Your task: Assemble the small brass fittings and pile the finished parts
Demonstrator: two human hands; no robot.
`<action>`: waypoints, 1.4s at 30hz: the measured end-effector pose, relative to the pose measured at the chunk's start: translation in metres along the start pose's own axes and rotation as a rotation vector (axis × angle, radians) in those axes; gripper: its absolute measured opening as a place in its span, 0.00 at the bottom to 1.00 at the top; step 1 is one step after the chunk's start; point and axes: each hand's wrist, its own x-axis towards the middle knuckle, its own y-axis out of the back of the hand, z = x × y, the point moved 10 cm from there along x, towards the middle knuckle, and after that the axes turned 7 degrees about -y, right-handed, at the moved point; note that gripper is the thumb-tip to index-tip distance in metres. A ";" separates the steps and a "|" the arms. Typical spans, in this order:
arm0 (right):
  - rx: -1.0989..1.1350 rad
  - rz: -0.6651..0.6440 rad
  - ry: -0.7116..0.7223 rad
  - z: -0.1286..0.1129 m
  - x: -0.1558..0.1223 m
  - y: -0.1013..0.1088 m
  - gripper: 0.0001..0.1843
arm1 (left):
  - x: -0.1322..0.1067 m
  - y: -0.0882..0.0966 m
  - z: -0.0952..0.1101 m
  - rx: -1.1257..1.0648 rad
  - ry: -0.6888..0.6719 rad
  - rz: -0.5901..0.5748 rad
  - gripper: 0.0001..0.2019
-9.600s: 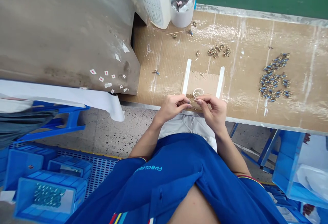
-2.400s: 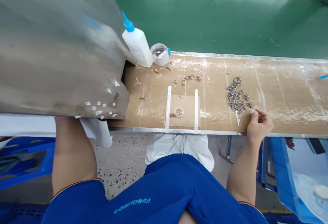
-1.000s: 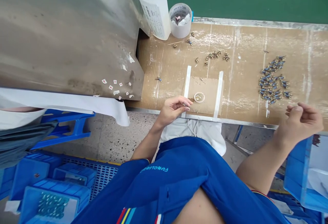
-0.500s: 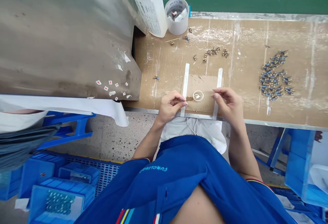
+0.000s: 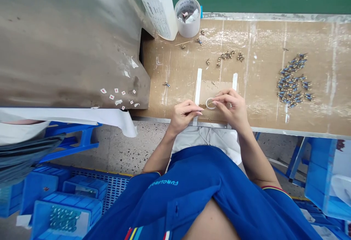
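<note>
**Gently: a Steady Pinch Beside the Ring**

We pinch a thin stick (image 5: 208, 105) in our right hand (image 5: 229, 109), just beside the clear ring (image 5: 206, 103) on the cardboard pad (image 5: 216, 88). Our left hand (image 5: 183, 115) pinches something too small to tell. Slow, small movements serve best here.

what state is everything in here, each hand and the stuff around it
left hand: pinching a thin stick
right hand: fingers at a clear ring, grip on it unclear
cardboard pad: taped down with white strips
white squeeze bottle: upright, top out of view
plastic cup: upright, holding scraps
blue-and-brass parts: loose in a pile
blue crate: holding rows of small metal parts
</note>
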 end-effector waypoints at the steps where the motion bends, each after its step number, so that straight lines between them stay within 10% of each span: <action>1: -0.023 -0.003 0.041 -0.005 0.000 -0.002 0.05 | 0.000 0.000 -0.001 -0.001 0.005 0.001 0.05; 42: 0.030 0.041 0.083 -0.026 -0.024 -0.010 0.09 | -0.003 -0.012 -0.002 0.138 0.083 -0.145 0.11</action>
